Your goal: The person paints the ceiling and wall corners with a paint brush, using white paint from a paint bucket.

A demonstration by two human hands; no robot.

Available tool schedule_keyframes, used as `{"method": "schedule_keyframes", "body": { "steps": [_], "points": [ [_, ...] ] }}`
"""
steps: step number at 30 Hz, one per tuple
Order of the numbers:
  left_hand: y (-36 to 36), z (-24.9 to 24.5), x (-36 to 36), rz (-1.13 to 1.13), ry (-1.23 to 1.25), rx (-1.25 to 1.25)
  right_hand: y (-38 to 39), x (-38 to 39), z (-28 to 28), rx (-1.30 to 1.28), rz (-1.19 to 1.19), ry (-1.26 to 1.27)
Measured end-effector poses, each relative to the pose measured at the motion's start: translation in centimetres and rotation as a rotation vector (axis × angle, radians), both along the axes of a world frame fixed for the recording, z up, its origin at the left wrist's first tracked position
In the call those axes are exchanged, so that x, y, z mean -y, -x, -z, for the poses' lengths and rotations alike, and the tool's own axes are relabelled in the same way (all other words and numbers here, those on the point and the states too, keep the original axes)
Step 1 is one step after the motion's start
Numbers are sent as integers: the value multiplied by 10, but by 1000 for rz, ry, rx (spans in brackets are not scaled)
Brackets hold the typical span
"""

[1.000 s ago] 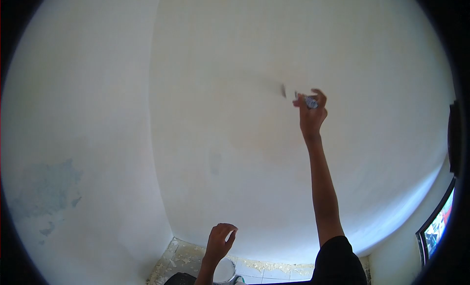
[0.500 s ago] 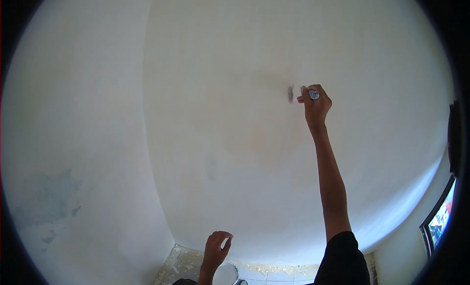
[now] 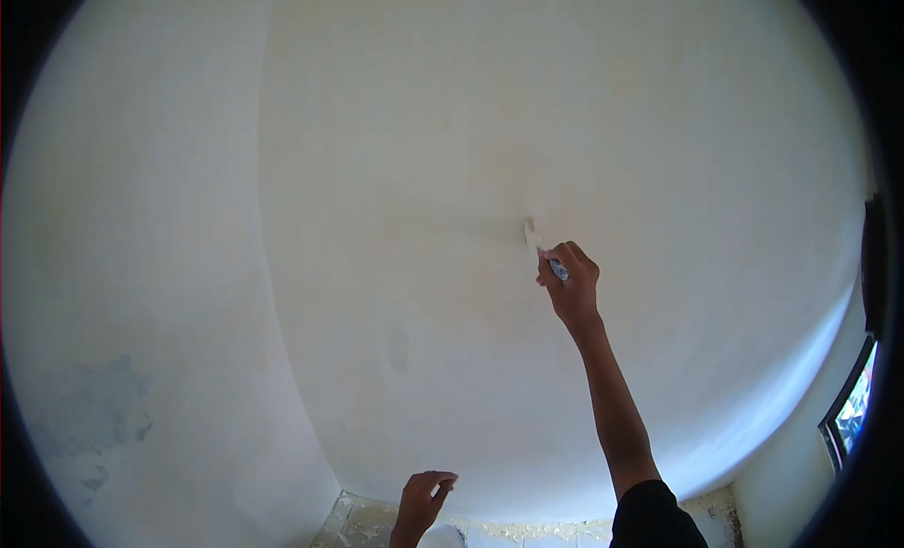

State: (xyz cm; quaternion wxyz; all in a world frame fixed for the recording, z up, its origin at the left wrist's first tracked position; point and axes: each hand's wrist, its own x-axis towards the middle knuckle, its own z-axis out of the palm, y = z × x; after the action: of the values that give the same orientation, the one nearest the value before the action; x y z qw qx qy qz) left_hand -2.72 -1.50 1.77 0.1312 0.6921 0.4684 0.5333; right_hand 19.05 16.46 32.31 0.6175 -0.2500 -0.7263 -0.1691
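My right hand (image 3: 573, 280) is closed around the handle of a paintbrush (image 3: 532, 233). The pale brush head touches the wall (image 3: 424, 171) near the middle of the view, angled up and to the left. Part of the patterned handle shows between my fingers. Low in the view, my left hand (image 3: 421, 503) hovers with loosely curled fingers and a gap between thumb and forefinger; nothing shows in it. Just right of its wrist is part of a round white container (image 3: 443, 537), cut off by the lower edge.
A side wall (image 3: 169, 218) meets the main wall in a corner on the left, with a bluish-grey worn patch (image 3: 99, 407). Tiles with a rough, flaking border (image 3: 527, 531) run along the bottom. At the right edge is a dark-framed window (image 3: 852, 407).
My right hand has moved down and left along the wall with the paintbrush. The dark smudge beside it no longer shows. My left hand sits slightly lower and farther right as the view shifts.
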Motion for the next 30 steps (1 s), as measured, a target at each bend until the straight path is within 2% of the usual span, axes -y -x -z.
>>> {"method": "schedule_keyframes", "body": {
  "steps": [2, 4, 7, 9, 10, 12, 13, 15, 18, 19, 20, 22, 23, 26, 28, 29, 30],
  "points": [
    [3, 4, -4, 52, 39, 57, 5, 13, -9, -36, -145, 185],
    [6, 6, -6, 114, 84, 123, 9, 9, -25, 1, -142, 187],
    [14, 2, -4, 44, 151, -4, 4, -9, -65, 76, -127, 145],
    [18, 4, -4, 39, 229, -6, 6, -17, -88, 115, -37, -98],
    [18, 5, -5, 36, 227, -1, 10, -18, -92, 119, -41, -99],
    [19, 6, -6, 80, 159, 275, 21, -19, -94, 174, 131, -338],
    [21, 8, -6, 76, 161, 276, 29, -19, -92, 174, 127, -336],
    [24, 13, -8, 57, 104, 430, 48, -18, -86, 183, 73, -619],
    [34, 20, -8, 62, 97, 453, 78, -53, -54, 360, 141, -336],
    [37, 22, -7, 61, 102, 453, 88, -75, -34, 476, 89, -334],
    [39, 22, -7, 69, 92, 438, 102, -83, -11, 632, 209, -333],
    [44, 25, -6, 75, 84, 423, 127, -59, 20, 780, 211, -154],
    [46, 26, -5, 103, 102, 463, 132, -54, 31, 785, 83, -113],
    [51, 27, -3, 150, 113, 558, 136, -46, 40, 738, -26, 0],
    [55, 29, -1, 169, 117, 616, 128, -47, 28, 443, -322, 111],
    [58, 33, -2, 170, 120, 633, 122, -55, 17, 410, -284, 70],
    [59, 34, -2, 173, 125, 649, 113, -56, 1, 442, -136, -87]
  ]
}}
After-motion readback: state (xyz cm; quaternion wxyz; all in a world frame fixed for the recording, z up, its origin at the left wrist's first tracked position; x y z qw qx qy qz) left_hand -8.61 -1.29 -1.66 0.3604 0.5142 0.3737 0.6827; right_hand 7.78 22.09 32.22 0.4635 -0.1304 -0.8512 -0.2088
